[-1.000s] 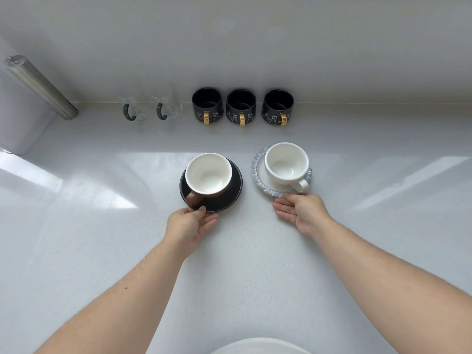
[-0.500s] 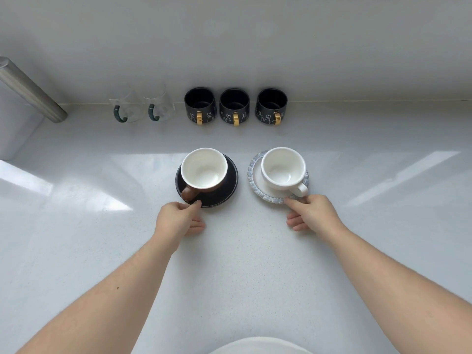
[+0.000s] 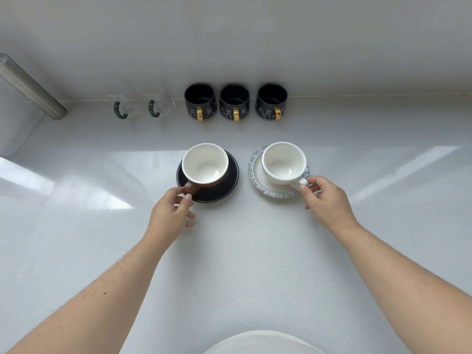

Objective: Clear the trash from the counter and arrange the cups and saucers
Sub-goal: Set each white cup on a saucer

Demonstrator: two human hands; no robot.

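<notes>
A brown cup with a white inside (image 3: 205,164) stands on a black saucer (image 3: 229,182) at the counter's middle. My left hand (image 3: 169,215) pinches the cup's brown handle at the saucer's near left edge. To the right, a white cup (image 3: 283,162) sits on a white saucer with a blue-grey rim (image 3: 255,172). My right hand (image 3: 325,200) has thumb and forefinger on that cup's handle at its near right. Both cups are upright and empty.
Along the back wall stand two clear glass cups with green handles (image 3: 143,103) and three black mugs with gold handles (image 3: 235,102). A metal bar (image 3: 30,88) slants in at far left above a white appliance (image 3: 15,123). The white counter (image 3: 242,251) spreads around.
Both saucers with their cups slid away from me toward the wall. My hands shifted from the saucers' near edges to the cups' handles.
</notes>
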